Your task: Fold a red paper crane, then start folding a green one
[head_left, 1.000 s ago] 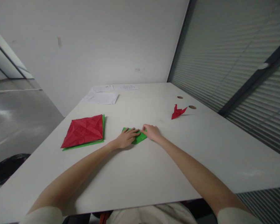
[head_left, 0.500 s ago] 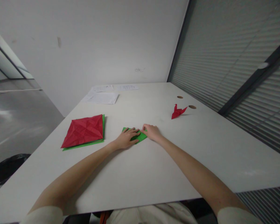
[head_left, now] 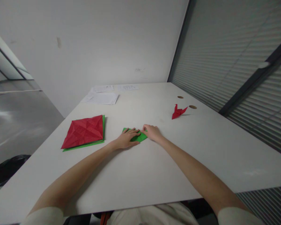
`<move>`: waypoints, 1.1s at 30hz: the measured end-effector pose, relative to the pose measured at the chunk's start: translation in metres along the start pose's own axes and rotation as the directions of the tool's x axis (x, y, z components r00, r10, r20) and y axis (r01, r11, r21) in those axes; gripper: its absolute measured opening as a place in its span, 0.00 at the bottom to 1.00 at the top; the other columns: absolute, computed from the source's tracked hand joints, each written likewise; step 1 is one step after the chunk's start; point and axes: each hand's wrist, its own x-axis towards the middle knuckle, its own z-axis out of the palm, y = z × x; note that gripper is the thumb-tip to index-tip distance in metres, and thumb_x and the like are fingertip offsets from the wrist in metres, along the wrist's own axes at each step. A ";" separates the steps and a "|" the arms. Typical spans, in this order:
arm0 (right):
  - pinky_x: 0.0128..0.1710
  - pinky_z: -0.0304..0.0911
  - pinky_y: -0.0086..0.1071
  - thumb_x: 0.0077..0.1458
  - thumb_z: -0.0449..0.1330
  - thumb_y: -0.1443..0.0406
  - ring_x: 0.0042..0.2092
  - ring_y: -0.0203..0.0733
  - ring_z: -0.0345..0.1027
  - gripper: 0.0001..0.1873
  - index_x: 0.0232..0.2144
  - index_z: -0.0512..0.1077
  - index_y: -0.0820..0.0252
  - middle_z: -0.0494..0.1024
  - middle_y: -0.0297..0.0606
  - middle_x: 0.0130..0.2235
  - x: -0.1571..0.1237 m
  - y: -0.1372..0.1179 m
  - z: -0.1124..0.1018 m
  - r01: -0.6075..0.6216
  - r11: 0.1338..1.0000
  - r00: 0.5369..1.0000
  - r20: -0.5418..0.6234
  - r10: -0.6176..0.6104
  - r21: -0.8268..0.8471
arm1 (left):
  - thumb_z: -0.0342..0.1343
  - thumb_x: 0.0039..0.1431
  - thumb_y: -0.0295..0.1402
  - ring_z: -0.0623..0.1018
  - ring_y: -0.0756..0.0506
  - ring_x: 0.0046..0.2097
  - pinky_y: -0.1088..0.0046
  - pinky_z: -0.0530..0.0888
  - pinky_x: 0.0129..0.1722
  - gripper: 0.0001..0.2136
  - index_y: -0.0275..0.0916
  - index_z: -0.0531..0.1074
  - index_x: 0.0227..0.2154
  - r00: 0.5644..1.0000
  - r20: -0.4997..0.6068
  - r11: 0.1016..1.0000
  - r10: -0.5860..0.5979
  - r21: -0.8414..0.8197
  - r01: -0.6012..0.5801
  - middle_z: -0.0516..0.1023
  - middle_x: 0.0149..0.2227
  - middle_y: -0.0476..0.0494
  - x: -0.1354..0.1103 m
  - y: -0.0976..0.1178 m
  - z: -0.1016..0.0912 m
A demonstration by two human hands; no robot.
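A small folded sheet of green paper point(head_left: 142, 137) lies on the white table between my hands. My left hand point(head_left: 126, 138) rests flat across its left part with the fingers stretched out, covering much of it. At the paper's right edge, my right hand point(head_left: 152, 132) has its fingers curled closed in a pinch at the corner. The fingertips hide how the paper is folded there.
To the left lies a stack of creased red paper point(head_left: 87, 131) over green sheets point(head_left: 84, 147). A red origami crane point(head_left: 178, 112) stands at the right, near two round holes in the table point(head_left: 121, 181). Printed papers point(head_left: 103, 98) lie at the back left.
My left thumb has shifted slightly down and right along the lower edge of the green paper. The right hand stays in place.
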 end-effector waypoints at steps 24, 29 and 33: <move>0.42 0.58 0.34 0.61 0.55 0.53 0.42 0.44 0.73 0.13 0.37 0.72 0.55 0.80 0.38 0.40 -0.003 -0.002 -0.006 -0.001 1.000 1.000 0.031 0.001 -0.008 | 0.50 0.64 0.33 0.73 0.41 0.56 0.63 0.71 0.56 0.12 0.37 0.77 0.44 0.963 -0.230 0.983 0.140 -0.081 -0.163 0.71 0.56 0.36 0.002 0.009 0.010; 0.43 0.58 0.35 0.62 0.53 0.51 0.41 0.44 0.73 0.16 0.36 0.72 0.55 0.81 0.39 0.39 -0.004 -0.004 -0.006 -0.005 1.000 1.000 0.010 0.005 -0.010 | 0.53 0.63 0.34 0.73 0.41 0.56 0.65 0.70 0.57 0.10 0.39 0.78 0.40 0.970 -0.156 0.981 0.188 -0.013 -0.193 0.72 0.56 0.39 0.005 0.009 -0.002; 0.44 0.58 0.38 0.59 0.53 0.47 0.41 0.46 0.73 0.21 0.35 0.74 0.55 0.81 0.40 0.37 -0.004 0.004 -0.019 -0.022 1.000 1.000 0.005 0.022 0.011 | 0.53 0.63 0.34 0.74 0.41 0.55 0.65 0.70 0.56 0.10 0.39 0.78 0.41 0.971 -0.154 0.983 0.184 0.024 -0.182 0.73 0.55 0.39 0.004 0.007 -0.002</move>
